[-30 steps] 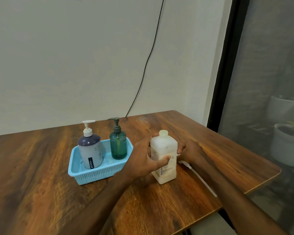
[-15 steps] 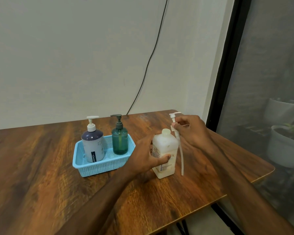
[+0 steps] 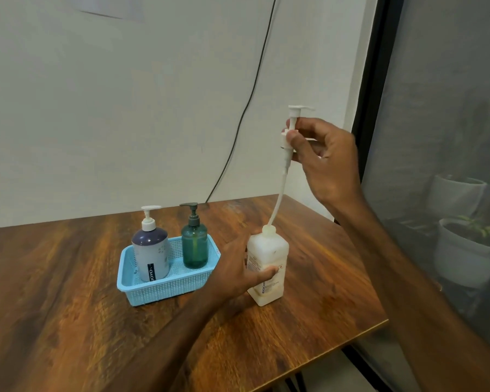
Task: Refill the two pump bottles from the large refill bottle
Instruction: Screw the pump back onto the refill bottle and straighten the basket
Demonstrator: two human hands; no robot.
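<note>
The large white refill bottle (image 3: 269, 256) stands upright on the wooden table (image 3: 68, 321), and my left hand (image 3: 238, 274) grips its side. My right hand (image 3: 323, 157) holds a white pump head (image 3: 292, 128) high above the bottle. The pump's long dip tube (image 3: 279, 193) hangs down with its tip at the bottle's open neck. Left of the refill bottle, a light-blue basket (image 3: 164, 290) holds two upright pump bottles: a purple-and-white one (image 3: 150, 254) on the left and a teal one (image 3: 194, 244) on the right.
A black cable (image 3: 246, 103) runs down the white wall behind the table. The table's right edge and front corner lie close to the refill bottle. Behind a dark screen on the right stand white plant pots (image 3: 464, 250).
My right hand picked the pump up from the table beside the refill bottle and raised it high, bringing the tube's tip to the bottle's neck. My left hand stayed on the bottle.
</note>
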